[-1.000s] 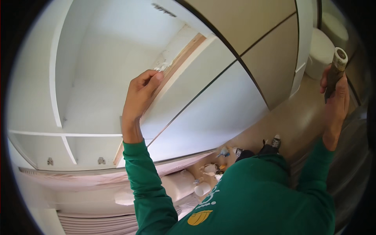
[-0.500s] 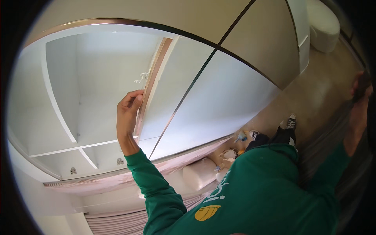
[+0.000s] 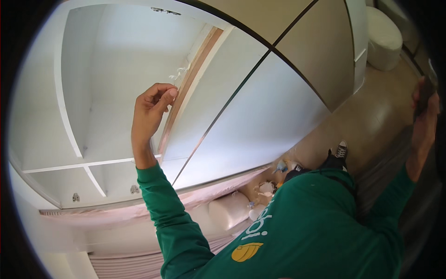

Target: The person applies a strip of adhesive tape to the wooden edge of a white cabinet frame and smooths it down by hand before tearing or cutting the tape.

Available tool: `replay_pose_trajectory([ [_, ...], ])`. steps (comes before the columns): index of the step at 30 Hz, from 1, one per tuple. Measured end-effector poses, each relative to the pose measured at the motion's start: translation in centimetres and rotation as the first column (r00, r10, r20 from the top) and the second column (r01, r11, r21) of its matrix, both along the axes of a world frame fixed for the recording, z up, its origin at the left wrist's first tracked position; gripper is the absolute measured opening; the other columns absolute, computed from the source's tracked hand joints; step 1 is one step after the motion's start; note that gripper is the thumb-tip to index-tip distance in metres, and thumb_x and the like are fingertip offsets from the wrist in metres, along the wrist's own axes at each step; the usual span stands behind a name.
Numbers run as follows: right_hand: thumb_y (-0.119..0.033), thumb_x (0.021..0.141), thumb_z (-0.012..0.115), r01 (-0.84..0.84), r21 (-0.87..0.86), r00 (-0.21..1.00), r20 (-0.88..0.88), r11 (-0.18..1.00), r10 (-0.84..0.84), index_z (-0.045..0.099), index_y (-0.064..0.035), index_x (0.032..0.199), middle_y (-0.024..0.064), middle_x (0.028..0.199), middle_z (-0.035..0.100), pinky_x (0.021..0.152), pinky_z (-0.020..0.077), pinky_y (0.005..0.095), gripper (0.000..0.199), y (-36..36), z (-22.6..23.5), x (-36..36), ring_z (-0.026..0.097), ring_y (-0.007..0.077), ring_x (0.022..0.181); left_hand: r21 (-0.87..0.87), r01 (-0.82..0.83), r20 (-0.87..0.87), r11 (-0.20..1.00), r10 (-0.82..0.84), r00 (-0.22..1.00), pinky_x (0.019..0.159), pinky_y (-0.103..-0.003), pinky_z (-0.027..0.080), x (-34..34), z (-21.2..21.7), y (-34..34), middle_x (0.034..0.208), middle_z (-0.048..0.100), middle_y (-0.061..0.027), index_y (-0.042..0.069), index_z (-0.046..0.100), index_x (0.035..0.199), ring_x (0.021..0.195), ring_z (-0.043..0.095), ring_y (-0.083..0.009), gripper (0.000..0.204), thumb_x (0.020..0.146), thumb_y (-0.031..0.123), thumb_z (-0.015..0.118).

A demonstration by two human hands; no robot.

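Observation:
My left hand (image 3: 151, 111) is raised at the open white cabinet (image 3: 125, 69), thumb and forefinger pinched together at the edge of a long bare brown strip (image 3: 191, 79) on the cabinet's side panel. Whatever sits between those fingertips, if anything, is too small to make out. Curled white scraps (image 3: 178, 73) cling to the strip's inner edge just above the hand. Far off to the right, my right hand (image 3: 425, 118) is closed around a dark-handled tool (image 3: 423, 95) with a shiny upper end; its exact kind is unclear at the dim rim.
Closed white door panels (image 3: 260, 107) with dark edging adjoin the opening. White dividers (image 3: 67, 107) and metal hinges (image 3: 134, 189) show inside the cabinet. Below lie a pale cylindrical stool (image 3: 229, 209) and several small items on the floor. A white rounded stool (image 3: 383, 39) stands at upper right.
The view has shifted, with the cabinet's top slipping upward. My left hand stays pinched beside the brown strip. In my right hand, the tool's shiny end now shows above the fingers.

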State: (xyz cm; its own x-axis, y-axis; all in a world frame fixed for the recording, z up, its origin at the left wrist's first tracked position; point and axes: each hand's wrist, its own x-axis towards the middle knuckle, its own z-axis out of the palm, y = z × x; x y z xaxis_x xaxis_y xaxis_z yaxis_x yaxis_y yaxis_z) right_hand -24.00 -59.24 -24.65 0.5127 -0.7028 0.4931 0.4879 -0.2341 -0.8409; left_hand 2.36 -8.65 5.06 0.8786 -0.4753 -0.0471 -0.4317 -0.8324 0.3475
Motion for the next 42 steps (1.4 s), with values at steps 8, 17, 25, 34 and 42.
replay_pose_trajectory([
  [8,-0.050,0.124,0.041,0.114,0.058,0.981,-0.166,0.992,-0.103,0.067,0.0020,0.143,0.0022,0.103,0.061,0.086,0.0436,0.0300,0.061,6.0,3.1,-4.8,0.053,0.0123,0.095,0.334,0.201,0.176,0.921,-0.271,0.946,0.077,-0.032,0.053,-0.1,-0.1,-1.6,0.088,0.065,-0.0060,-0.002,0.065,0.114,0.081,0.058,-0.0147,0.026,0.117,0.022,0.057],
  [17,-0.033,0.111,0.070,-0.330,-0.538,0.874,-0.484,0.776,0.036,0.070,-0.0046,0.137,0.0105,0.106,0.075,0.089,0.0567,0.0453,0.039,28.3,15.1,3.3,0.074,0.0270,0.105,-0.468,0.214,0.416,0.858,0.000,0.909,0.101,-0.042,0.057,-4.7,-1.4,9.8,0.120,0.073,-0.0199,-0.002,0.064,0.140,0.110,0.072,-0.0271,0.040,0.120,0.030,0.054],
  [25,-0.038,0.110,0.062,-0.326,-0.892,0.924,-0.229,0.314,0.308,0.070,-0.0016,0.108,0.0153,0.097,0.076,0.091,0.0577,0.0482,0.037,45.7,22.1,20.8,0.074,0.0376,0.096,-0.124,0.170,0.559,0.978,-0.073,0.826,0.111,-0.049,0.052,-9.7,-1.8,14.2,0.136,0.070,-0.0261,-0.004,0.053,0.162,0.127,0.066,-0.0420,0.062,0.123,0.044,0.047],
  [34,-0.028,0.107,0.060,-0.477,-0.832,0.842,-0.339,0.285,0.420,0.067,0.0003,0.112,0.0195,0.101,0.077,0.088,0.0597,0.0529,0.030,45.2,21.5,24.1,0.076,0.0416,0.096,0.144,0.044,0.451,0.989,-0.105,0.886,0.103,-0.053,0.051,-7.0,-0.4,14.0,0.120,0.069,-0.0269,-0.002,0.063,0.135,0.113,0.063,-0.0456,0.049,0.123,0.042,0.048],
  [42,-0.025,0.107,0.060,-0.590,-0.767,0.764,-0.429,0.254,0.482,0.067,0.0007,0.112,0.0215,0.102,0.078,0.087,0.0605,0.0527,0.027,45.0,21.0,24.8,0.077,0.0438,0.095,-0.100,0.050,0.354,0.994,-0.012,0.935,0.099,-0.051,0.050,-6.0,-2.5,13.9,0.117,0.067,-0.0243,-0.001,0.065,0.128,0.109,0.061,-0.0439,0.054,0.124,0.047,0.041],
])
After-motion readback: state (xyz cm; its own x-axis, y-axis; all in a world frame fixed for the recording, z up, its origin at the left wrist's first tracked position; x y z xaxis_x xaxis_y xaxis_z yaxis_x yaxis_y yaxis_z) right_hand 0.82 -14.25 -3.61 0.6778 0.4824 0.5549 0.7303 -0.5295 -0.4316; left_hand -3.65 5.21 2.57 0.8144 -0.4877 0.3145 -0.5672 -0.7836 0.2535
